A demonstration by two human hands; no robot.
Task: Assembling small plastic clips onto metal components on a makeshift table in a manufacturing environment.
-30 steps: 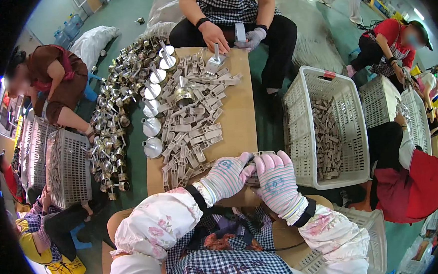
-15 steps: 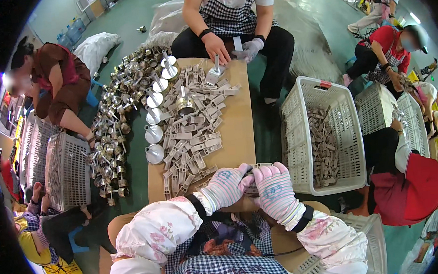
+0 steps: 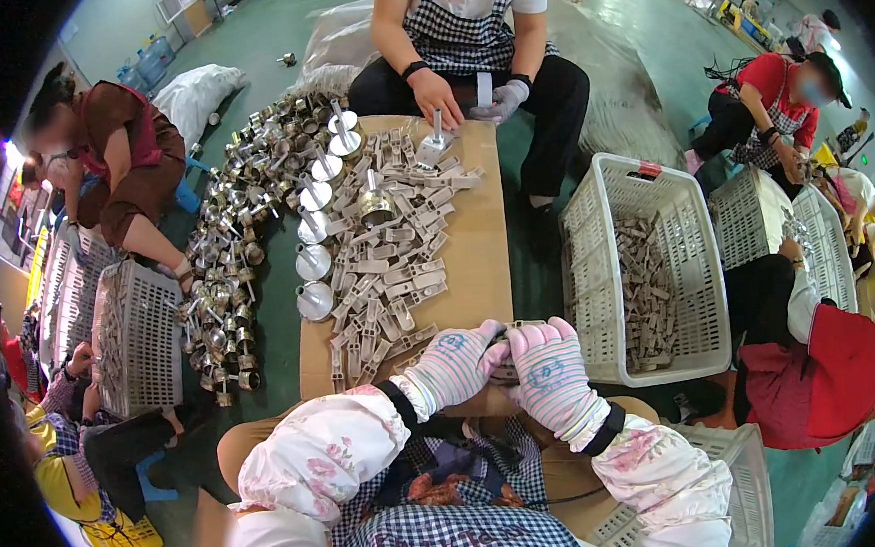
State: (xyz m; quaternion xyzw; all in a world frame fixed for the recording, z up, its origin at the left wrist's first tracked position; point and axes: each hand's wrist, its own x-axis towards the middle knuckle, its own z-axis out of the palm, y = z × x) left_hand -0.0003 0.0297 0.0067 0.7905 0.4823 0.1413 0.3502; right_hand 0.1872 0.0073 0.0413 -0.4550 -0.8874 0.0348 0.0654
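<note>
Both my gloved hands meet at the near end of the cardboard-topped table, fingers closed around a small grey part [image 3: 505,372]. My left hand [image 3: 453,369] pinches it from the left, and my right hand [image 3: 550,371] wraps over its right side. Most of the part is hidden by the striped gloves, so its exact kind does not show. Just beyond my left hand lies a heap of light grey, clip-like pieces [image 3: 398,276]. A metal cup with a stem [image 3: 376,207] stands among them. Silver discs with stems [image 3: 314,261] line the table's left edge.
Many metal cups with stems [image 3: 222,317] are piled on the floor at left. A white plastic crate [image 3: 597,264] holding grey pieces stands at right; another crate [image 3: 751,485] is by my right forearm. A co-worker [image 3: 478,30] sits across the cardboard [image 3: 481,241]; others sit on both sides.
My hands stay together on the small part, with only a slight shift of the fingers. The view has moved a little, and the co-worker opposite has shifted their hands slightly.
</note>
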